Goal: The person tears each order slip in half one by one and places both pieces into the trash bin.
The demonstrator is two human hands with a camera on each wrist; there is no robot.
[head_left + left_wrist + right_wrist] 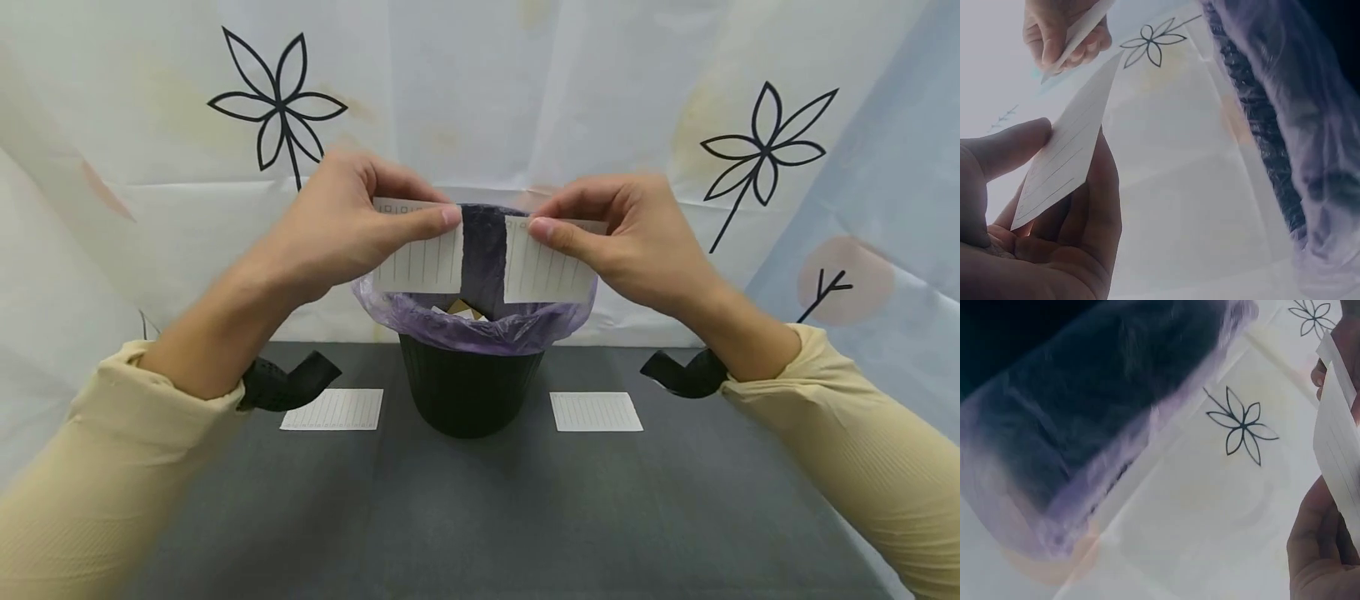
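My left hand pinches a piece of white lined paper by its upper part, thumb in front and fingers behind. A similar piece of lined paper is pinched by my right hand. A gap separates the two pieces, and their facing edges look slightly rough. Both are held up above a black bin lined with a purple plastic bag. Some paper and brownish scraps show inside the bin. In the left wrist view, the left paper stands between thumb and fingers.
On the dark grey table, a lined paper sheet lies left of the bin and another lined sheet lies to its right. A white cloth backdrop with flower drawings hangs right behind.
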